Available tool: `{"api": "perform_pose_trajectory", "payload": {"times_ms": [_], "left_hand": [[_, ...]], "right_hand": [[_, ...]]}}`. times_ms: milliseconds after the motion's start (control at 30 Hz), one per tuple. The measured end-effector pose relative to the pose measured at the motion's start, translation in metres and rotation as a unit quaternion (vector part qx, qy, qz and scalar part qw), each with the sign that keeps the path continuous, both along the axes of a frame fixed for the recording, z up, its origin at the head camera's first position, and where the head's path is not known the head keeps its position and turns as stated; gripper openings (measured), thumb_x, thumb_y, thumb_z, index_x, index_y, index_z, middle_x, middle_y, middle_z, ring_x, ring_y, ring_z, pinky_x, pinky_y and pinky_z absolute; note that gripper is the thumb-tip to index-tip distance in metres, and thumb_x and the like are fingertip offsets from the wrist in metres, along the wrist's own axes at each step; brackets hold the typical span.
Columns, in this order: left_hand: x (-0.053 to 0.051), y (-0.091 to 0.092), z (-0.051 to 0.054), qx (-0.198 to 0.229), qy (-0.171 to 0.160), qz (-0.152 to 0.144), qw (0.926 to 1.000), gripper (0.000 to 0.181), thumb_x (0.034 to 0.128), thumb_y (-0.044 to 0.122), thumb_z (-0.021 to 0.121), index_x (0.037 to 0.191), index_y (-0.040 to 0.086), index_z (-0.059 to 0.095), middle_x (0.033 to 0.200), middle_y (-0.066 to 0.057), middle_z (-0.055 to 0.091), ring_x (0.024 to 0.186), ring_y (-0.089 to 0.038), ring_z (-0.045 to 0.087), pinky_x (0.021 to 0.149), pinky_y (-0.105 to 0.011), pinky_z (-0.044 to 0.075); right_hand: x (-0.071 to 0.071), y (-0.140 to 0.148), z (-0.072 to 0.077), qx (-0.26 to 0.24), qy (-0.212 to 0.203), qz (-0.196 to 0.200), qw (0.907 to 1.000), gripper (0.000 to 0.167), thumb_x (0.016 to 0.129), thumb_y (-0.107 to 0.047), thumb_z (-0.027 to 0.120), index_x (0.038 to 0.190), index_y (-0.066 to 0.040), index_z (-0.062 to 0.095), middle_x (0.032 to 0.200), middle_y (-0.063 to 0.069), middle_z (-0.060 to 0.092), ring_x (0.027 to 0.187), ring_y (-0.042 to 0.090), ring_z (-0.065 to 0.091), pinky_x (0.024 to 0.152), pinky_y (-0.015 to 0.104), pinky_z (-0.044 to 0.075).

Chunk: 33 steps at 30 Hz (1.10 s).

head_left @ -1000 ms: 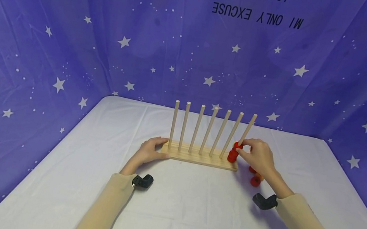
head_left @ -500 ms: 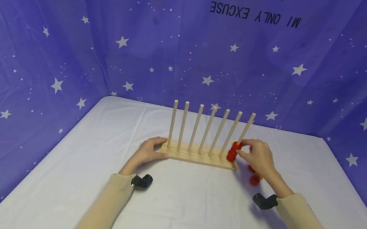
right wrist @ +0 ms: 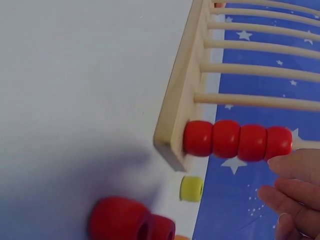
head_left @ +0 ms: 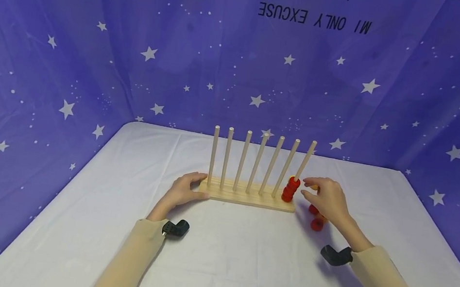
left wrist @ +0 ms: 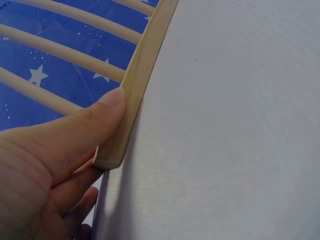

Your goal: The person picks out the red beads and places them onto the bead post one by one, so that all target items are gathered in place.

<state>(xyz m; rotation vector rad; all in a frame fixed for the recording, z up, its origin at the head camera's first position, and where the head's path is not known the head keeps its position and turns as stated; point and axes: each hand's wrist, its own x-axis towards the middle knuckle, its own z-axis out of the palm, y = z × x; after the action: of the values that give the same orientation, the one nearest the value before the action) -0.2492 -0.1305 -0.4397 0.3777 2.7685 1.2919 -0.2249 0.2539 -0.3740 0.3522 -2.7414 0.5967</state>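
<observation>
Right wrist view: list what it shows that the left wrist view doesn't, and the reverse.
Only the right wrist view: four stacked red beads, loose red beads, a yellow bead, an orange sliver, and the right hand.
Only the left wrist view: most of the left hand, thumb on the wooden rack, and black lettering.
Both: the rack, pegs, white cloth, starry backdrop.

**Upside-down wording on the purple cloth**

Black lettering (head_left: 314, 18) on the purple cloth (head_left: 211, 28) reads, inverted, "MI ONLY EXCUSE" and "IS THAT", top right of centre, repeated upper left; the left wrist view's corner letters (left wrist: 4, 6) are cut off.
</observation>
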Motion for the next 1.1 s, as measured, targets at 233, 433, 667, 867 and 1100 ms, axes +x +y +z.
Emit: {"api": "perform_pose_trajectory", "payload": {"times_ms": [233, 433, 667, 867, 1100], "left_hand": [[0.0, 0.001, -0.002, 0.002, -0.007, 0.002, 1.0, 0.068, 0.0748, 0.024, 0.077, 0.135, 0.005, 0.05, 0.142, -0.017, 0.047, 0.139, -0.038, 0.033, 0.116, -0.054, 0.023], [0.001, -0.001, -0.003, 0.001, -0.007, 0.003, 1.0, 0.068, 0.0745, 0.023, 0.077, 0.134, 0.005, 0.05, 0.142, -0.017, 0.047, 0.139, -0.039, 0.033, 0.116, -0.056, 0.023], [0.0, -0.001, -0.002, -0.001, 0.0, -0.001, 1.0, 0.067, 0.0755, 0.023, 0.076, 0.134, 0.004, 0.05, 0.142, -0.018, 0.048, 0.139, -0.039, 0.033, 0.116, -0.056, 0.023], [-0.001, -0.001, -0.004, -0.011, 0.009, -0.007, 0.9999, 0.067, 0.0761, 0.023, 0.076, 0.134, 0.003, 0.049, 0.141, -0.018, 0.048, 0.138, -0.04, 0.034, 0.115, -0.056, 0.024], [-0.003, -0.001, -0.003, -0.007, -0.004, -0.004, 1.0, 0.067, 0.0763, 0.023, 0.076, 0.135, 0.004, 0.049, 0.142, -0.016, 0.047, 0.14, -0.038, 0.032, 0.116, -0.055, 0.023]], "right_hand": [[0.003, 0.016, -0.007, 0.009, -0.006, -0.01, 0.9999, 0.026, 0.077, -0.014, 0.072, 0.101, -0.003, 0.072, 0.095, 0.019, 0.072, 0.056, 0.015, 0.043, 0.05, 0.024, 0.033], [0.009, 0.026, -0.013, 0.009, -0.028, -0.03, 0.9991, 0.027, 0.077, -0.014, 0.073, 0.1, 0.0, 0.071, 0.096, 0.021, 0.071, 0.072, 0.028, 0.059, 0.058, 0.031, 0.045], [0.012, 0.036, -0.018, 0.009, -0.056, -0.043, 0.9975, 0.03, 0.079, -0.014, 0.071, 0.106, 0.0, 0.07, 0.099, 0.022, 0.07, 0.064, 0.025, 0.054, 0.051, 0.026, 0.04], [0.011, 0.042, -0.028, 0.017, -0.075, -0.038, 0.9963, 0.033, 0.079, -0.017, 0.072, 0.107, 0.0, 0.069, 0.094, 0.019, 0.072, 0.079, 0.027, 0.062, 0.063, 0.032, 0.05], [0.009, 0.041, -0.034, 0.018, -0.103, -0.043, 0.9935, 0.037, 0.077, -0.019, 0.074, 0.108, 0.0, 0.068, 0.093, 0.017, 0.071, 0.081, 0.026, 0.062, 0.065, 0.035, 0.052]]}}
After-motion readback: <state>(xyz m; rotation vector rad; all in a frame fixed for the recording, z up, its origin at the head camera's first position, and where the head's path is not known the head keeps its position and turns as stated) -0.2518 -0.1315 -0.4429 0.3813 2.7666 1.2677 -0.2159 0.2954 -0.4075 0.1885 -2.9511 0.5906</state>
